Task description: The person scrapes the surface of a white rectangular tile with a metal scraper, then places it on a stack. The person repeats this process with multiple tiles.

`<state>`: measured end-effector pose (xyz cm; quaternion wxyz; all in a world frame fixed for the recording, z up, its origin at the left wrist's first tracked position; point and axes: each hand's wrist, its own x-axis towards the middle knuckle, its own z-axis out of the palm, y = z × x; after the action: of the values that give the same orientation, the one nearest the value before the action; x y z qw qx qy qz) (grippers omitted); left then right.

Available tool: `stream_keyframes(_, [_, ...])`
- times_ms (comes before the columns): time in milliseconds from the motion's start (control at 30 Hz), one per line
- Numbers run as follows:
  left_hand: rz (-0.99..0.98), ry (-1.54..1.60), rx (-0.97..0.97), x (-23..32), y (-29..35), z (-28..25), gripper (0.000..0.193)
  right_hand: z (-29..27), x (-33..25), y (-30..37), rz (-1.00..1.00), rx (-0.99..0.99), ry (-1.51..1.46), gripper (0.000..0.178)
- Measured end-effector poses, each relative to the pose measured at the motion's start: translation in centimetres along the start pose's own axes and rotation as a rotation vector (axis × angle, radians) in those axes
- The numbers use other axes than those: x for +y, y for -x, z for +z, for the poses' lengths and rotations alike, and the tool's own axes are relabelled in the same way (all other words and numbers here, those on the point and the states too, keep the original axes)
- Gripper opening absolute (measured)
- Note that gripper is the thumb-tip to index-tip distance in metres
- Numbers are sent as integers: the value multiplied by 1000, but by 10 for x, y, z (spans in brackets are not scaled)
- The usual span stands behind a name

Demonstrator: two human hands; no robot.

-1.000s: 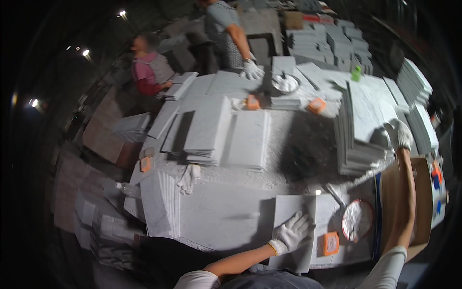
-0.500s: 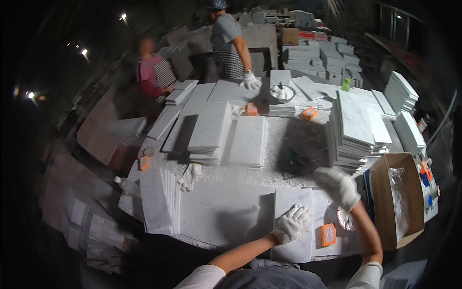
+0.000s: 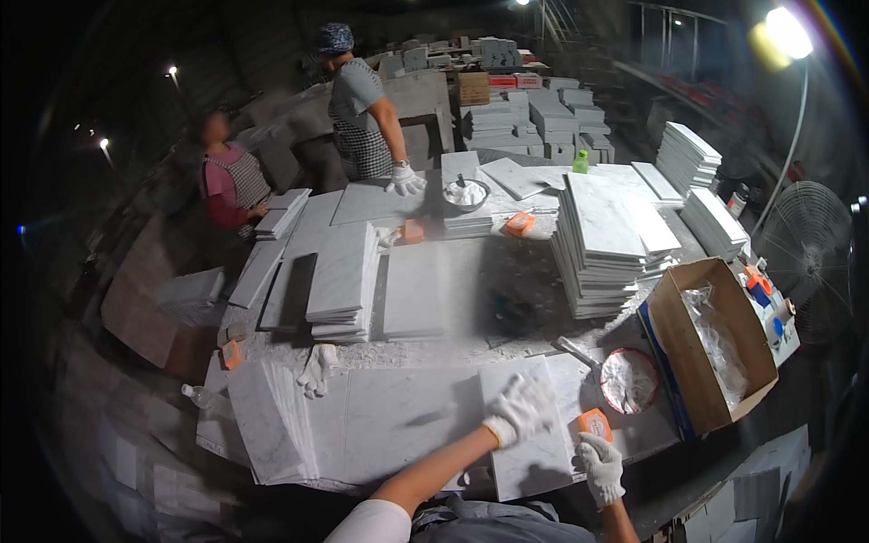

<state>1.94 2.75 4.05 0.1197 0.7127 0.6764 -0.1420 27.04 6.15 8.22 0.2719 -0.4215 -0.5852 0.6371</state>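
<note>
Along the surface's (image 3: 425, 353) near edge, right of centre, the right hand (image 3: 601, 463) is pinching an orange block (image 3: 595, 423) by its near end, likely for control. Apart from it, the left hand (image 3: 522, 412) is showing spread fingers over a pale slab (image 3: 518, 463), contact unclear. Beyond, a bowl (image 3: 628, 380) is sitting beside a cardboard box (image 3: 665, 335), probably for reach.

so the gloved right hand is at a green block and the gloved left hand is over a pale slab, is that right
The colour is wrong: the head view shows the block at the gloved right hand is orange. The gloved left hand is over a pale slab, as you say.
</note>
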Motion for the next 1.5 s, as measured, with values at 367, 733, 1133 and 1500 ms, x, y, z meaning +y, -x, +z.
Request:
stream_keyframes(367, [278, 350, -95, 61, 32, -37, 74, -11, 34, 3, -63, 193, -95, 27])
stream_keyframes(733, [-3, -55, 80, -20, -19, -5, 74, -24, 37, 26, 27, 364, -150, 34])
stream_keyframes(1133, [645, 66, 374, 98, 44, 24, 81, -41, 73, 42, 174, 496, -292, 34])
stream_keyframes(1500, [19, -761, 437, 5, 21, 42, 84, -28, 64, 36, 246, 457, -239, 31])
